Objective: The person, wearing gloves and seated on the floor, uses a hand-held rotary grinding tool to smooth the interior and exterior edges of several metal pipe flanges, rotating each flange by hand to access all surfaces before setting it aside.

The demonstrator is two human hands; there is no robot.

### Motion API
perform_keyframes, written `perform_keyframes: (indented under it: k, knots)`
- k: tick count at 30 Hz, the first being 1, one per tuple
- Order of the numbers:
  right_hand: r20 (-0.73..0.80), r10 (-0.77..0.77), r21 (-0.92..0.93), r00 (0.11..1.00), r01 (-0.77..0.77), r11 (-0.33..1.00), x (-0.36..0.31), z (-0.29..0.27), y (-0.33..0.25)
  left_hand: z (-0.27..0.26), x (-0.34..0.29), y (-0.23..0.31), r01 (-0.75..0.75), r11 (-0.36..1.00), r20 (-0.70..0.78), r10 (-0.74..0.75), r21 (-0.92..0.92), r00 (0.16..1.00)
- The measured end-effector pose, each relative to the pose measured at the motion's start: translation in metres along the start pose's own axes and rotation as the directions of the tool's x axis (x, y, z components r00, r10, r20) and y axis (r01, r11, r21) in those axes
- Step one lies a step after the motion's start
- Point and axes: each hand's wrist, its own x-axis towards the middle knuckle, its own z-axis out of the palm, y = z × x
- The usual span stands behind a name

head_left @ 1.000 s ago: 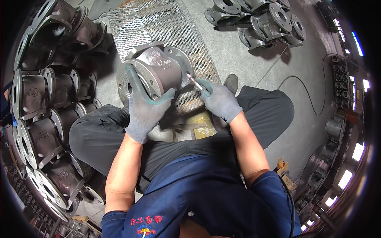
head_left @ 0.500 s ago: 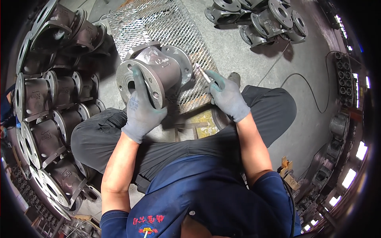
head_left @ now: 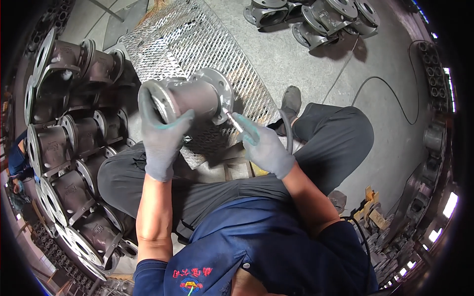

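A grey flanged valve body (head_left: 195, 99) rests on its side over the mesh platform in front of me. My left hand (head_left: 162, 144), in a grey glove with green fingertips, grips the rim of its left flange, thumb on one side and fingers on the other. My gloved right hand (head_left: 269, 150) is closed round a slim silver pencil grinder (head_left: 234, 121). The tool's tip is at the lower edge of the right flange (head_left: 220, 91); whether it touches the metal I cannot tell.
Stacks of similar valve bodies (head_left: 58, 143) stand close on my left. Another group (head_left: 330, 17) lies on the floor at the far right. The expanded-metal platform (head_left: 197, 37) stretches ahead. A thin black cable (head_left: 390, 91) curves across the floor, and a co-worker's sleeve (head_left: 19, 159) shows far left.
The valve body has turned, so its left flange now shows edge-on. My left hand has shifted its hold to the rim. My right hand has brought the grinder left and down to the right flange.
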Motion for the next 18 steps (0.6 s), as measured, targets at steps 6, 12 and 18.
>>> perform_keyframes:
  k: [6, 12, 18]
  knots:
    - [-0.037, -0.071, -0.133, 0.997, 0.066, 0.989, 0.008, -0.003, -0.012, 0.001, -0.011, 0.008, 0.243, 0.866, -0.068, -0.301, -0.437, 0.951]
    - [-0.073, 0.015, -0.433, 0.997, -0.045, 0.900, 0.038, 0.006, -0.035, -0.002, -0.027, -0.005, 0.280, 0.711, -0.081, -0.428, -0.645, 0.900]
    - [-0.042, -0.069, -0.600, 0.997, 0.031, 0.800, 0.054, 0.004, -0.063, -0.004, -0.039, -0.012, 0.210, 0.838, -0.084, -0.289, -0.504, 0.954]
